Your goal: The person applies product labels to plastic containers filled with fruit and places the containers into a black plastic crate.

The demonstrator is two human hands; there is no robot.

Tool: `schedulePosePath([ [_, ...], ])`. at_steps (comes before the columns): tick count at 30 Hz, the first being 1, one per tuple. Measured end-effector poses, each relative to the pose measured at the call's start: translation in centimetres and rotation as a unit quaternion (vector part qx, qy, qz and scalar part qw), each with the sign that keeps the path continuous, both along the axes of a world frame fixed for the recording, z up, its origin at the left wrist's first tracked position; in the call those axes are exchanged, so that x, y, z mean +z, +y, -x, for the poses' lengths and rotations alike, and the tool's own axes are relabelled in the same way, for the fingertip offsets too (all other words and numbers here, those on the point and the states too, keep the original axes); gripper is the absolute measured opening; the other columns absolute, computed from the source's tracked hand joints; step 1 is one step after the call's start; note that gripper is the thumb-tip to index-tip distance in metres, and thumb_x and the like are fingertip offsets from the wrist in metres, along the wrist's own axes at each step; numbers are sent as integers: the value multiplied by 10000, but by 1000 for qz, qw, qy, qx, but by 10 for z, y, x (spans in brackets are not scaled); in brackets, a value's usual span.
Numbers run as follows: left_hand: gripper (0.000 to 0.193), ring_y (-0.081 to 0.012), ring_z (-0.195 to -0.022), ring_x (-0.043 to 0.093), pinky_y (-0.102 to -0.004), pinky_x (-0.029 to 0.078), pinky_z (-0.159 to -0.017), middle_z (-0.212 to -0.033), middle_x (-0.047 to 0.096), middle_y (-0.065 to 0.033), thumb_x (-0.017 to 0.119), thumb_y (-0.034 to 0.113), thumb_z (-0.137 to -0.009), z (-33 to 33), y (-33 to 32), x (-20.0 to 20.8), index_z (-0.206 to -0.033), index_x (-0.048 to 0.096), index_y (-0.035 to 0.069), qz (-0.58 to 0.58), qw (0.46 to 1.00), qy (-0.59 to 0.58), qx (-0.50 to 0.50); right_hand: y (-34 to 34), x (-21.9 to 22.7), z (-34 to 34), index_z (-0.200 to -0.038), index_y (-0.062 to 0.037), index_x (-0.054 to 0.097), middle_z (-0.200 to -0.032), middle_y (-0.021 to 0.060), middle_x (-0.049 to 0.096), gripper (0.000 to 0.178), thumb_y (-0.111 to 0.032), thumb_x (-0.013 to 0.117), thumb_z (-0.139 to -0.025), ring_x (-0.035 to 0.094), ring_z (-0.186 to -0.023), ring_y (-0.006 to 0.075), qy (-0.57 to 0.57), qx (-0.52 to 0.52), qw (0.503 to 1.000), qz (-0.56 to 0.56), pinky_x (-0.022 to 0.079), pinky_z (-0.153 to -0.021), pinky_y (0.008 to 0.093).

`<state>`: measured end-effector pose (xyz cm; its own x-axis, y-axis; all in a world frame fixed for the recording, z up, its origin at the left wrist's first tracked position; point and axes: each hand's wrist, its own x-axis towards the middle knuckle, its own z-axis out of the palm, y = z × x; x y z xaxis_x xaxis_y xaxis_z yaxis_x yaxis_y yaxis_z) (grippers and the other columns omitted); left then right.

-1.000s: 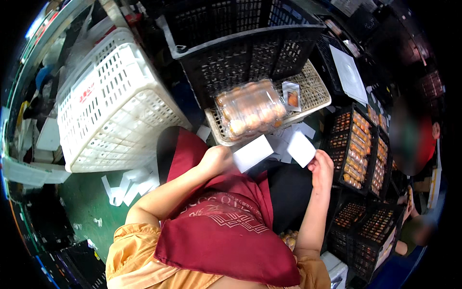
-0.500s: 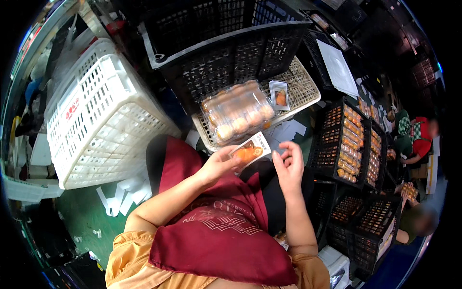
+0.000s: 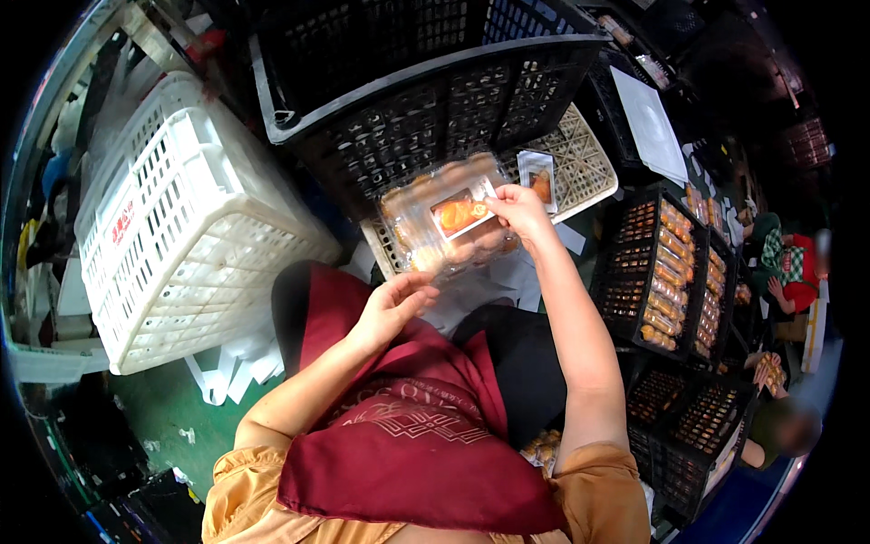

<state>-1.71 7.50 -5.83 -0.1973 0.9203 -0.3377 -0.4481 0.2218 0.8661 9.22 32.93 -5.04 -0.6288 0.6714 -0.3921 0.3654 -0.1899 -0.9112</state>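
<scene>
A clear plastic box of round, pale brown baked goods (image 3: 405, 227) sits on an upturned cream plastic crate (image 3: 594, 172). My right hand (image 3: 521, 213) pinches the right edge of a printed label (image 3: 460, 215), white-bordered with an orange food picture. The label lies over the lid of the box; whether it is stuck down I cannot tell. My left hand (image 3: 394, 308) is near the box's front edge, fingers loosely bent and apart, with nothing in it. Right of the box, a stack of similar labels (image 3: 536, 179) rests on the crate.
Behind the box stands a large black crate (image 3: 417, 109). A tall white basket (image 3: 181, 245) is on the left. Black crates filled with packed boxes (image 3: 666, 272) stand on the right, near two other people (image 3: 793, 272). White paper scraps (image 3: 240, 363) litter the green floor.
The label has passed from my left hand to my right and moved onto the box. My left hand has let go and drawn back down and left.
</scene>
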Motion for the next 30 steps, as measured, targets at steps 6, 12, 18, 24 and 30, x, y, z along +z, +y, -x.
schedulePosePath([
  [6,271,-125,-928,568,-236,450,-803,-1032,605,-69,496,97,-929,-1,3,-6,-1180,488,-6,0,1000,21,0,3,-19,8,-805,22,620,-720,37,620,96,-70,646,-795,543,-641,89,4,-5,1000,-7,428,-584,226],
  [12,235,-107,-937,572,-237,446,-816,-986,612,-46,540,81,-904,-2,8,-7,-1119,541,-15,-13,999,29,8,1,-24,8,-826,33,616,-731,50,627,89,-51,631,-800,556,-650,93,15,-16,1000,-18,435,-591,229],
  [18,229,-108,-934,566,-237,441,-827,-983,613,-46,531,76,-907,1,8,-4,-1115,540,-18,-11,999,36,8,-2,-17,8,-838,31,615,-750,63,638,92,-57,624,-811,570,-656,99,9,-25,1000,-17,440,-591,228],
  [24,227,-107,-920,566,-239,443,-822,-964,620,-48,536,76,-903,3,11,-9,-1109,542,-20,-24,997,68,16,-4,-17,8,-839,26,615,-751,68,638,98,-68,627,-816,574,-655,104,14,-45,999,2,443,-589,231],
  [30,199,-141,-882,596,-263,466,-788,-948,636,-77,562,87,-875,3,21,-5,-1047,590,-11,-32,978,204,10,-1,-23,8,-831,27,613,-746,63,634,102,-71,634,-811,569,-652,98,19,-60,998,-1,437,-576,229],
])
